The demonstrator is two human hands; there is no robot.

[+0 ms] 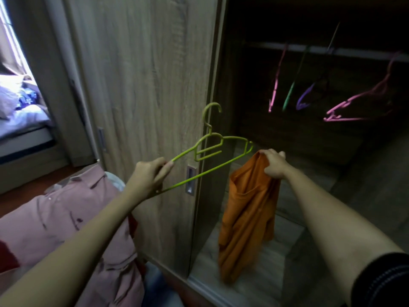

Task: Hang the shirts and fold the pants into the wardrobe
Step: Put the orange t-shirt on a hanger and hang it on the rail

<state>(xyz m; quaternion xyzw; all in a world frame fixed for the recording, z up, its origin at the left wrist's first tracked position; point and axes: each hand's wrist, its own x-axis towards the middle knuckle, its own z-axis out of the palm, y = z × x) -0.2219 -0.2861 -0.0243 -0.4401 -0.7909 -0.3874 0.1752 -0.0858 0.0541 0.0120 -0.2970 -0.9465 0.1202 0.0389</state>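
Observation:
My left hand (148, 176) grips one end of a yellow-green plastic hanger (212, 149), held tilted in front of the wardrobe's sliding door (143, 85). My right hand (273, 162) pinches the top of an orange shirt (245, 218), which hangs loose beside the hanger's far end, over the open wardrobe's floor. Inside the dark wardrobe, a rail (321, 49) carries several bare hangers, pink (358, 103), green (290, 91) and purple (305, 98). A pink shirt (66, 218) lies in a pile at the lower left.
A recessed handle (190, 179) sits in the door right behind the hanger. A bed with bedding (20, 107) shows through a gap at the far left. Red cloth (7, 255) and blue cloth (155, 284) lie in the pile with the pink shirt.

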